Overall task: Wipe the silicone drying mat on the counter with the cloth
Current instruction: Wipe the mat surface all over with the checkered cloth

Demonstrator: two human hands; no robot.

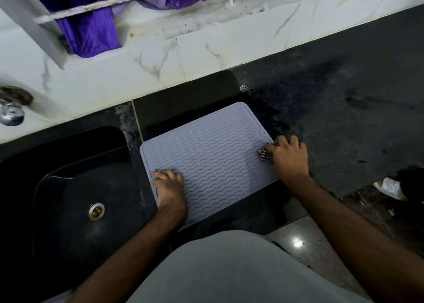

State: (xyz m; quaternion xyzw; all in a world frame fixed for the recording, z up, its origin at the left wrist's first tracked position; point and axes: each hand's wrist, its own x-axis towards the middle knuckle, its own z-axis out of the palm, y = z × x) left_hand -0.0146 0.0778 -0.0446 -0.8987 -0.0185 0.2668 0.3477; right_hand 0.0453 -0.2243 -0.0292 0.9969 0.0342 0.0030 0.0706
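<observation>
Left hand (pixel 169 183) rests flat, fingers straight, on the silicone drying mat (pixel 211 160) at its left edge. Right hand (pixel 289 157) grips a patterned cloth (pixel 265 155) at the mat's right edge. Cloth mostly hidden under the fingers.

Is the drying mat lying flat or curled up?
Flat: the mat lies spread on the counter, left hand pressing one edge, right hand holding the cloth.

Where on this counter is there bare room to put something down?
The dark counter right of the mat, up to the tiled wall, is bare but wet-looking. It is crowded at the mat: left hand pressing, right hand holding the cloth. The sink lies left.
</observation>
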